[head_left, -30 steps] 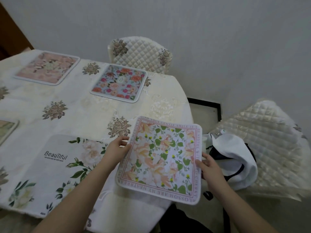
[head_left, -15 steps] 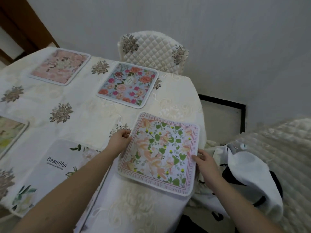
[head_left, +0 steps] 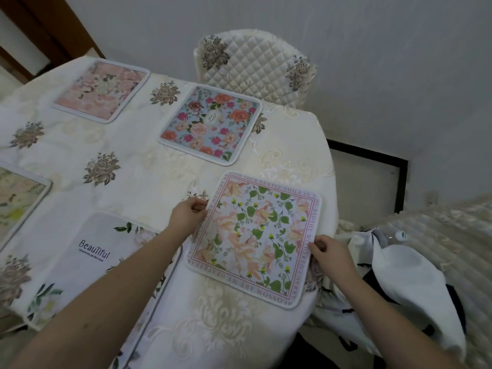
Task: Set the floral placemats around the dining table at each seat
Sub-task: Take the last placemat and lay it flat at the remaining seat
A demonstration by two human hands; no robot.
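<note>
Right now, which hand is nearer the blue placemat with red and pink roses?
Left. The left hand grips the green-leaf placemat's edge just below the blue rose placemat; the right hand is farther.

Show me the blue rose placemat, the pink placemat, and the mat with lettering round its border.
blue rose placemat [head_left: 210, 124], head view, on its middle.
pink placemat [head_left: 102, 89], head view, on its middle.
lettered-border placemat [head_left: 255, 237], head view, on its leafy middle.
</note>
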